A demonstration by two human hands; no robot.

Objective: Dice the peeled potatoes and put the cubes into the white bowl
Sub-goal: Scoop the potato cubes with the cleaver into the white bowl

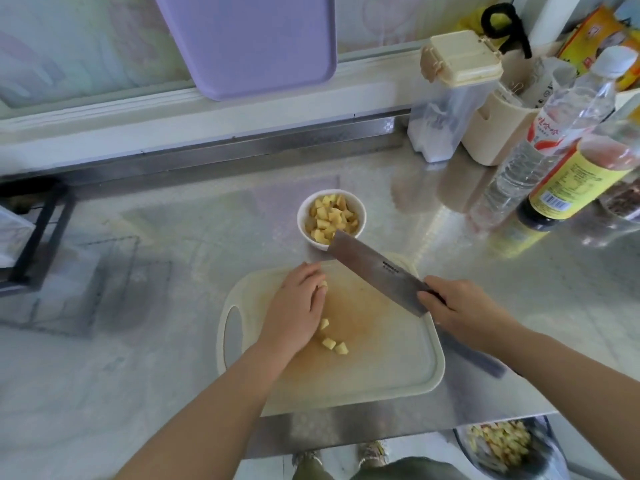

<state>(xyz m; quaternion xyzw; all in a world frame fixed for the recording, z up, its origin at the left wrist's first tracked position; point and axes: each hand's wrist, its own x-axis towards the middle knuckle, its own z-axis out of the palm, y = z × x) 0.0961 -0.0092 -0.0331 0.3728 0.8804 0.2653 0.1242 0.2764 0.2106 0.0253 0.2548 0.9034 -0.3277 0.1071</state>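
Three cubes [329,342] lie loose on the board [381,362], close together, just beside the heel of the left hand [298,308]. That hand lies palm down on the board's far left part with its fingers bent over the surface. A fourth cube peeks out at the fingertips. Its grip is hidden from above: I cannot tell whether it pinches that cube or only covers it.

The right hand [453,306] has its grip closed round the handle of the knife [374,271], thumb laid along the near end of the blade. The broad blade is held off the board, flat side up and slanting away to the left. Its far corner overlaps the near rim of the bowl [300,216].

The bowl stands on the tabletop [173,244] just beyond the board and is heaped nearly full with more yellow cubes. The board's centre is stained brownish.

At the right of the tabletop stand a clear bottle [540,147] and a dark bottle [568,185] with a yellow label. Behind them are a lidded cream box [460,60] and a cream holder [498,129]. A purple tray [249,43] leans against the back wall. A black rack [38,233] sits at the left edge. Below the tabletop's near right corner a metal basin [550,459] holds blurred yellow scraps.
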